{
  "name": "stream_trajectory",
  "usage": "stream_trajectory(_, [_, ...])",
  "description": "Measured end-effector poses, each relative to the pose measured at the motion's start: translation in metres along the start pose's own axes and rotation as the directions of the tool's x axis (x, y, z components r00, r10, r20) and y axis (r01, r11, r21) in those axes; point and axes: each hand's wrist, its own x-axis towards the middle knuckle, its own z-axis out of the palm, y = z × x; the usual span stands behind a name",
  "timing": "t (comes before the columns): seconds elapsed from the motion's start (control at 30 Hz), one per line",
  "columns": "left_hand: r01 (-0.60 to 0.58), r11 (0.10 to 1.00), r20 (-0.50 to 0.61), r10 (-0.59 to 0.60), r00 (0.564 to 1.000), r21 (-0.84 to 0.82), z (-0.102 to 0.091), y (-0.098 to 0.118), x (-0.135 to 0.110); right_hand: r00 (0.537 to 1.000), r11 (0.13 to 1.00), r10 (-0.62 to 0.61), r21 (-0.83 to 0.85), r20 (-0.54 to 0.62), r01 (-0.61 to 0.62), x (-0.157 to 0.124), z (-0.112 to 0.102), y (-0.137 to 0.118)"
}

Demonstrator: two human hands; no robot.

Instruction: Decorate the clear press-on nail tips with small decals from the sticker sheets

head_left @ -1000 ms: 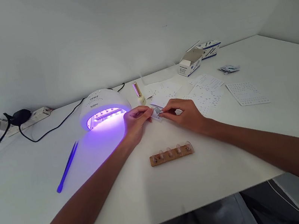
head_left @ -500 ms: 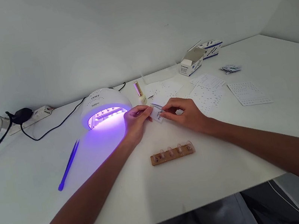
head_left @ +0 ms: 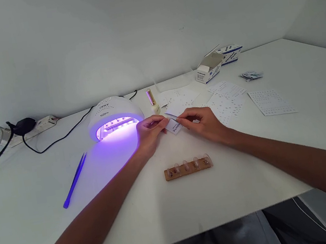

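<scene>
My left hand (head_left: 149,132) and my right hand (head_left: 203,123) meet over the white table (head_left: 250,166), both pinching a small white printed sachet (head_left: 173,126) between fingertips. The sachet's top edge looks partly torn open. Just behind it stands a small bottle with a metallic cap (head_left: 152,101). A wooden strip holding several clear nail tips (head_left: 188,166) lies on the table in front of my hands.
A white nail lamp glowing violet (head_left: 114,115) sits at the left, its cable running to a power strip (head_left: 27,127). Purple tweezers (head_left: 75,180) lie left. White dotted sheets (head_left: 271,101), open small boxes (head_left: 208,67) and loose sachets (head_left: 251,75) are at the right.
My hands stayed in place while the sachet turned and its torn top opened a little; its printed face now shows more.
</scene>
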Motion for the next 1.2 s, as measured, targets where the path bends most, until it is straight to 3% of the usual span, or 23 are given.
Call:
stream_trajectory(0.23, [-0.017, 0.999, 0.003, 0.017, 1.0, 0.027, 0.001, 0.002, -0.001, 0.999, 0.998, 0.046, -0.048, 0.004, -0.046, 0.0, 0.001, 0.0])
stream_trajectory(0.6, [-0.079, 0.989, 0.07, 0.071, 0.995, 0.123, 0.005, 0.007, -0.004, 0.999, 0.995, 0.017, -0.095, 0.045, -0.012, 0.0, 0.003, 0.003])
stream_trajectory(1.2, [-0.036, 0.982, 0.053, 0.027, 0.998, 0.185, 0.005, 0.01, -0.006, 0.999, 0.994, 0.009, -0.112, 0.034, -0.005, 0.0, 0.002, 0.0])
